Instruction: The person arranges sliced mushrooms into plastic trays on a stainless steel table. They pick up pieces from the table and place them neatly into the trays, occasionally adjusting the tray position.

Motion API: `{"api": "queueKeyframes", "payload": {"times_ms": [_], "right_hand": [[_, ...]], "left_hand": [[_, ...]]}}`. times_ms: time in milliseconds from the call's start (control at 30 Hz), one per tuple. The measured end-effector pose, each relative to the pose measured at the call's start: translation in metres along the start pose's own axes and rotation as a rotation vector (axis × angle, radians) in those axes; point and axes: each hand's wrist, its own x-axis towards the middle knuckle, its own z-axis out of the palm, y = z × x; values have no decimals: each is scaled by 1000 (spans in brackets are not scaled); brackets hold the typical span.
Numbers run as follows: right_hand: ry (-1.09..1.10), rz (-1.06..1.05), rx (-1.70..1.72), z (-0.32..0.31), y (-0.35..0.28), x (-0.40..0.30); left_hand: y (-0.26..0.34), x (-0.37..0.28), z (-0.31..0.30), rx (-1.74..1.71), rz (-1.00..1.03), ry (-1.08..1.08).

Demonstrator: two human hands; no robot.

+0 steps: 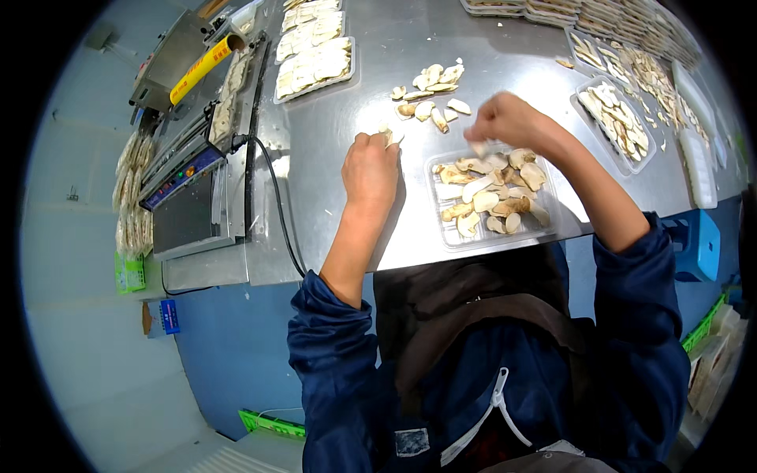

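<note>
A clear plastic tray [439, 227] holds several pieces of sliced king oyster mushroom [486, 202] and sits near the table's front edge. Over its back edge hovers my right hand [510, 121], slightly blurred, with a pale mushroom piece [479, 148] pinched in the fingers. My left hand [372, 168] is left of the tray, low over the steel table. Its fingers are curled around a small mushroom piece [388, 135], mostly hidden by them. Loose mushroom pieces [436, 78] lie in a scattered group beyond both hands.
Filled mushroom trays [316, 70] line the back left. Another filled tray [615, 121] is at right, below stacked trays [627, 26]. On the left stands a sealing machine [183, 183] with a black cable [277, 195] and a yellow film roll [204, 68]. The steel table [319, 177] extends between them.
</note>
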Motion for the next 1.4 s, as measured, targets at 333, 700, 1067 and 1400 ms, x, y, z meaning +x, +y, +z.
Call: {"api": "queueKeyframes", "payload": {"times_ms": [333,700,1067,1400], "right_hand": [[333,58,-397,16,-5,39],[263,117,83,12,30,58],[246,-159,-261,26,-20,-7],[249,-142,-419,39,-23,49]], "left_hand": [[3,-3,-8,-117,18,77],[63,-66,-42,-464,-235,-284],[61,-70,-43,-367,-77,-172],[14,-43,-48,-272,-157,-57]]}}
